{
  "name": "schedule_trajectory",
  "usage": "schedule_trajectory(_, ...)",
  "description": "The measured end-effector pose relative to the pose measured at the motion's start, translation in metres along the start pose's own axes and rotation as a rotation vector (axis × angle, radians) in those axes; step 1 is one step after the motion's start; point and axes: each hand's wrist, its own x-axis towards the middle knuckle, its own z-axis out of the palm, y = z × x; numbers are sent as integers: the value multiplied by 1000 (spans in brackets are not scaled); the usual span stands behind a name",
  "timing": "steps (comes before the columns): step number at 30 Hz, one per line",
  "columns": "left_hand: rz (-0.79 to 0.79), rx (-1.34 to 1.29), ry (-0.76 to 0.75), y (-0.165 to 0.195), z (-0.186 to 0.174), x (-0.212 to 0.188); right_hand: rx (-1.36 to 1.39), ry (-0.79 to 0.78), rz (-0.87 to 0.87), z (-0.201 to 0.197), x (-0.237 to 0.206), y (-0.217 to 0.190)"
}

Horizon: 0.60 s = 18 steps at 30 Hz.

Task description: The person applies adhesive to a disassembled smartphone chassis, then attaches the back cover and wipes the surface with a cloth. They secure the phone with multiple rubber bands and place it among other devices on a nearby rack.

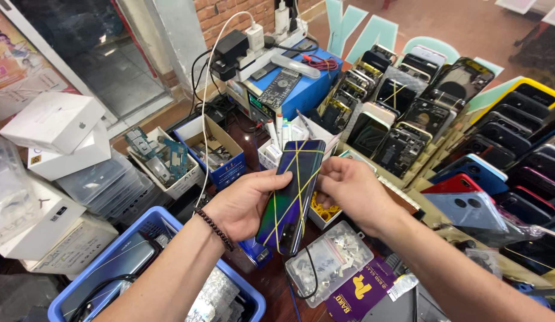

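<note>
A dark smartphone [291,194] with a glossy blue-black face is held upright above the cluttered bench, wrapped in several crossing yellow rubber bands. My left hand [244,203] grips its left edge, thumb across the top part of the face; a beaded bracelet sits on that wrist. My right hand [349,192] holds the phone's right edge, fingers curled behind it. A thin black cable hangs from the phone's lower end toward a clear bag of small white parts [331,259].
Rows of opened phone housings [403,113] fill the racks on the right. A blue basket [140,262] with a phone sits lower left, white boxes [54,128] stacked beside it. A blue power unit [295,83], parts boxes and a purple packet [358,292] crowd the bench.
</note>
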Motion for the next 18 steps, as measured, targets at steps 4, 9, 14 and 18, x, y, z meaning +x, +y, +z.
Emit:
schedule_trajectory(4, 11, 26, -106, 1, 12, -2, 62, 50, -82, 16, -24, -33)
schedule_trajectory(9, -176, -321, -195, 8, 12, -12, -496, 25, -251, 16, -48, -52)
schedule_trajectory(14, -248, -212, -596, 22, 13, -28, 402, 40, 185, -13, -69, -78)
schedule_trajectory(18, -324, 91, -473, 37, 18, -46, 1218, -605, 198, -57, -82, -113)
